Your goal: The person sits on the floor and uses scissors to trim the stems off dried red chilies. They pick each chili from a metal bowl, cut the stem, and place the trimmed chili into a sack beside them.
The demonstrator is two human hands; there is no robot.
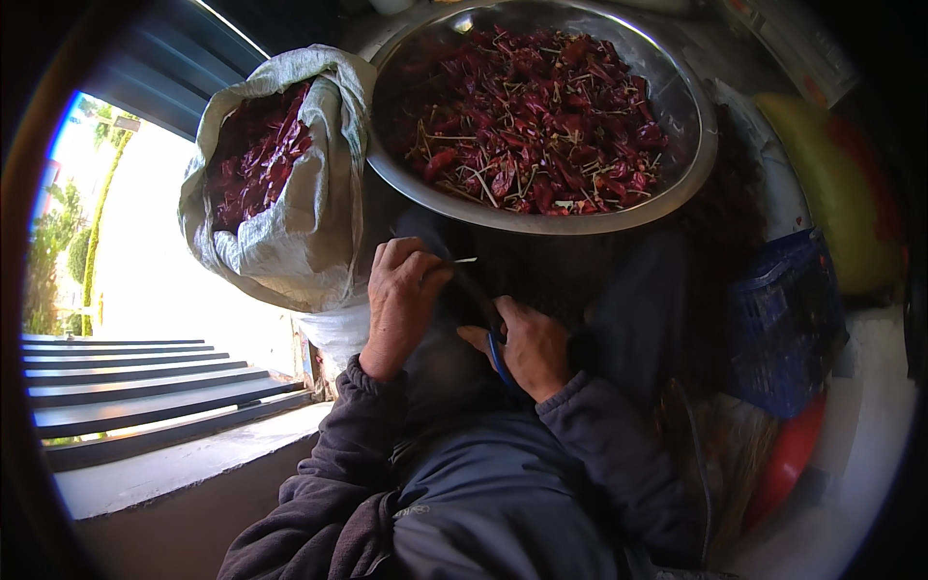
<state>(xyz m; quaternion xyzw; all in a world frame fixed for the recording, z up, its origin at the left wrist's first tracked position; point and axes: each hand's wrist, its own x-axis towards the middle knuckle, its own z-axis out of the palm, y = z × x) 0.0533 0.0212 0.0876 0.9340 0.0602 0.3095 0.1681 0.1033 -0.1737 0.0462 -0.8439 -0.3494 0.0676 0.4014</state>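
My right hand [535,346] is closed round the blue handle of a pair of scissors [500,357], whose dark blades point up and left towards my left hand. My left hand [403,293] has its fingers bent together, and a thin pale stem [466,260] sticks out to the right at the fingertips; what else it may hold is hidden. Beyond both hands lies a wide steel basin [580,223] with many dried red chilli peppers [536,130], pale stems among them. Left of the basin stands a white woven sack [319,239], its rim rolled down, with red chilli pieces [261,159] in it.
At the right are a blue plastic crate [783,326], a red plastic object [790,464] and a yellowish sack [834,188]. Dark slatted bars [145,395] and a ledge [196,457] border the bright opening on the left. My legs are under the hands.
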